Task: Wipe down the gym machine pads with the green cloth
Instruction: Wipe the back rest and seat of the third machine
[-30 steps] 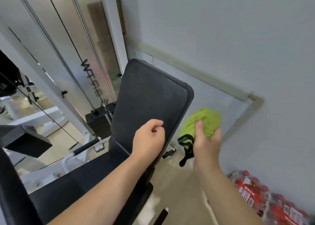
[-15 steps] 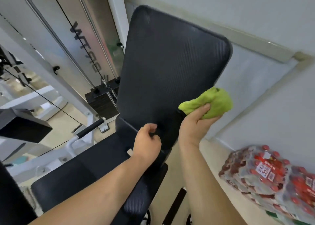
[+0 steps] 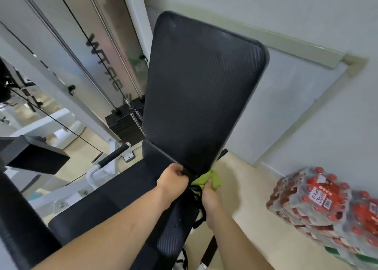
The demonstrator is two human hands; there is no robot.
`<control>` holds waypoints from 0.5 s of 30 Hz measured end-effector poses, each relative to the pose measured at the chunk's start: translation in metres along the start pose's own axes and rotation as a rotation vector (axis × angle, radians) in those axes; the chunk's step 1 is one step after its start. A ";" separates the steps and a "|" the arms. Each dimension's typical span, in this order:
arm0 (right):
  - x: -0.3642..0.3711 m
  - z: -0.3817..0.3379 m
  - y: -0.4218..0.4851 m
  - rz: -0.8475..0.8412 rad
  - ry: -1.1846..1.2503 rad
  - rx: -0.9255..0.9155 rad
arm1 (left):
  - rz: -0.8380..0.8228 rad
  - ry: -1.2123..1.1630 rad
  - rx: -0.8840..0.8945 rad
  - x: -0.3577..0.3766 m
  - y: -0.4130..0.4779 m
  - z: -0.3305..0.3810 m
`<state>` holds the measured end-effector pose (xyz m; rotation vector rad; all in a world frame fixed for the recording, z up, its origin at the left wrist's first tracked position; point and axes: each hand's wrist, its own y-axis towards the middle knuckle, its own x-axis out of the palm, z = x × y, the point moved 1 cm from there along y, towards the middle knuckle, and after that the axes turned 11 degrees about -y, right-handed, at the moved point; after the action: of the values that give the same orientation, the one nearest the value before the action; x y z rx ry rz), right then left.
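Both forearms reach forward over the seat pad [image 3: 114,208], a black textured cushion lying low and near; the left hand [image 3: 172,177] sits at the seam where the seat meets the back pad [image 3: 200,97], fingers curled together round the bottom edge of that upright cushion; just beside it the right hand [image 3: 210,196] grips the cloth [image 3: 206,178], fingers closed round the green bunch, which touches the back pad's lower right corner; a black strap [image 3: 197,204] dangles between the two wrists, down the side of the seat; to the right, on the pale floor [image 3: 245,188], lie shrink-wrapped bottles [image 3: 315,206] with red caps and labels, well apart from the hands; left of the seat a black-gripped handle [image 3: 113,155] sticks out from the white frame; beyond it stands the weight stack [image 3: 124,126], with a cable [image 3: 82,30] running up from it; the back pad rises tilted toward the grey wall [image 3: 266,7]
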<state>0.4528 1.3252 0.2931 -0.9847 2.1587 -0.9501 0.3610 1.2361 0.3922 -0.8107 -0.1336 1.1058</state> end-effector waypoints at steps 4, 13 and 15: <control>-0.048 -0.044 -0.060 -0.251 -0.107 -0.029 | -0.437 -0.088 -0.205 0.002 -0.026 0.011; -0.032 -0.186 -0.130 -0.036 -1.244 -0.704 | 0.002 -0.835 -0.247 -0.025 -0.028 0.025; -0.019 -0.204 -0.129 0.151 -1.464 -1.083 | 0.186 -0.882 -0.310 -0.041 -0.019 0.014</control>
<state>0.3647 1.3534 0.5170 -1.2688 1.1939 0.9867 0.3488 1.2054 0.4262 -0.5582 -1.0026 1.5847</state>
